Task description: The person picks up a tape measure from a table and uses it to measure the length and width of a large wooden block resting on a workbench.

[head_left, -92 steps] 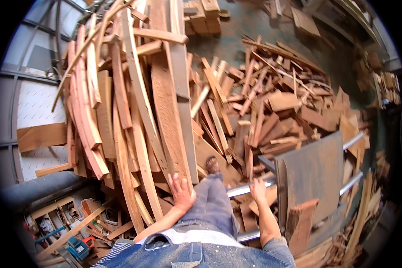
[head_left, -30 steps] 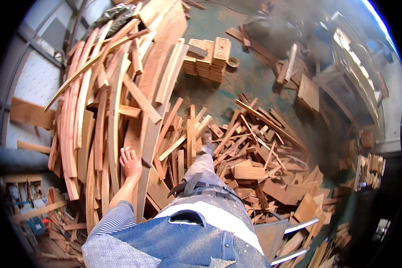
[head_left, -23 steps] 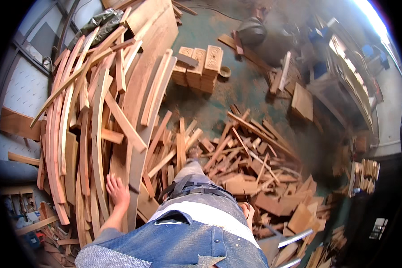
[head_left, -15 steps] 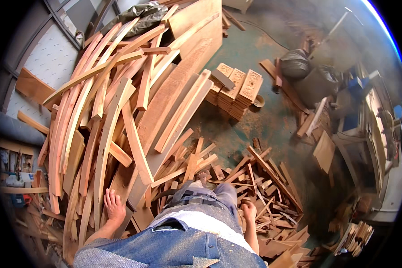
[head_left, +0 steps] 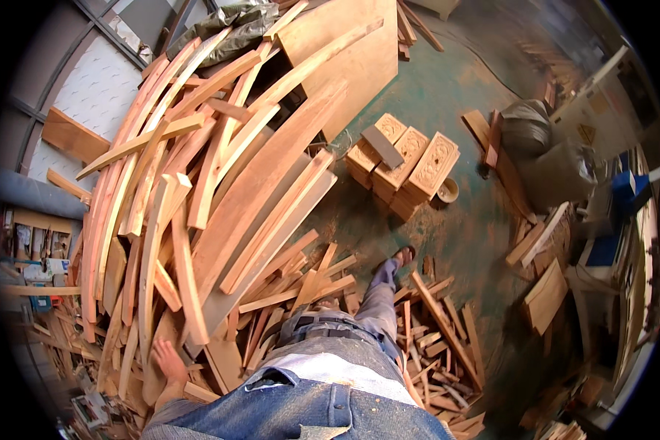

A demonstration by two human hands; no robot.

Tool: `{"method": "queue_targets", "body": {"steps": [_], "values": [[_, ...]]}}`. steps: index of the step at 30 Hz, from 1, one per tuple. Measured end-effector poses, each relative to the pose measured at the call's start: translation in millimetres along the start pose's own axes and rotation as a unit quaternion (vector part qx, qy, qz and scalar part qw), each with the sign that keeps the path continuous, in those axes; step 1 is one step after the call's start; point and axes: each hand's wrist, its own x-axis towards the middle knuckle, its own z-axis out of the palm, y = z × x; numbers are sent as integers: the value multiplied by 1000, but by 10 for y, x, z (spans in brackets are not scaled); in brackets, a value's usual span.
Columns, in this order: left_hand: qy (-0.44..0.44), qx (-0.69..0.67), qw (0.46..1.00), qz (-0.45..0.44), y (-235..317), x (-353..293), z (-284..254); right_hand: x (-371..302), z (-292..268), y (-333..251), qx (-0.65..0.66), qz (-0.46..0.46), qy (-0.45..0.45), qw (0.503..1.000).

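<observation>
My left hand (head_left: 170, 361) is at the lower left with its fingers stretched out, by a brown board (head_left: 154, 381) at the near end of the lumber pile. It grips nothing; whether the fingers rest on the board is hard to tell. Just beyond it, long pale wooden strips (head_left: 154, 257) lean across one another. A wide reddish plank (head_left: 271, 191) and a grey-faced board (head_left: 289, 229) slope up and away to the right. On my right side only a sliver of forearm shows beside my hip; that hand is out of sight.
Short offcuts (head_left: 432, 352) litter the floor around my feet. Ahead stand stacked carved wooden blocks (head_left: 410, 165) with a round container (head_left: 448, 191) beside them. Farther right are a grey stuffed bag (head_left: 526, 128), loose boards and a blue machine part (head_left: 629, 189). A large plywood sheet (head_left: 352, 66) leans at the back.
One foot has stepped forward onto the green floor beyond the offcuts. My left hand has shifted nearer and slightly left. My right hand, closed earlier, has dropped from view.
</observation>
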Motion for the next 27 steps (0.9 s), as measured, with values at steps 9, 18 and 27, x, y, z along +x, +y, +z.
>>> {"method": "queue_targets", "body": {"steps": [9, 18, 27], "values": [[-511, -202, 832, 79, 3059, 102, -445, 1504, -1565, 214, 137, -24, 121, 983], [-311, -562, 698, 317, 8045, 1871, -3313, 2028, -3611, 243, 192, 217, 295, 911], [-429, -205, 719, 506, 10751, 1786, -4501, 1247, -2386, 773, 409, 441, 425, 676]]}}
